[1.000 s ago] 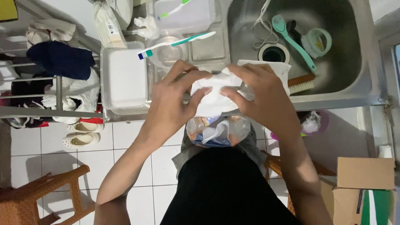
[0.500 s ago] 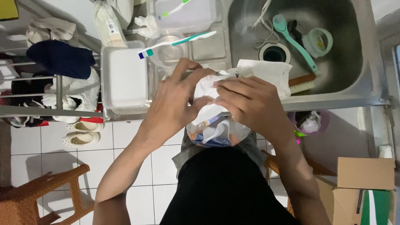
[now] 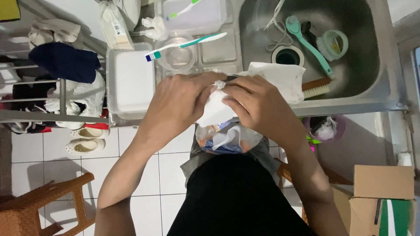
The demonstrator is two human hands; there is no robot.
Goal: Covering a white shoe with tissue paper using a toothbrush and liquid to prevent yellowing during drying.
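Head view, looking straight down. We see both hands meeting at the front edge of the steel counter. Left hand is curled shut, fingers pinched onto the top of a white cloth; right hand is also closed, fingers wrapped over the same cloth from the other side. The cloth is bunched between the two hands, its lower part hanging toward the lap. Just behind the right hand lies a second white folded cloth, draped over the sink rim.

On the lap, right under the hands, sits a clear plastic bag holding blue and orange packets and a white scoop-like piece; contents partly hidden.

On the counter left of the hands: a white rectangular tray, and beside it a clear round bowl with a teal and white toothbrush lying across its rim. Behind these, a clear rectangular tub with a green-handled toothbrush on it, and a cream pouch with a small dark label patch, leaning at top left.

In the sink: a mint long-handled brush, a round mint brush, a wooden scrub brush near the front wall.

Bottom right on the floor: a brown cardboard box with a green and white printed side. Bottom left: an orange plastic stool on white tiles.
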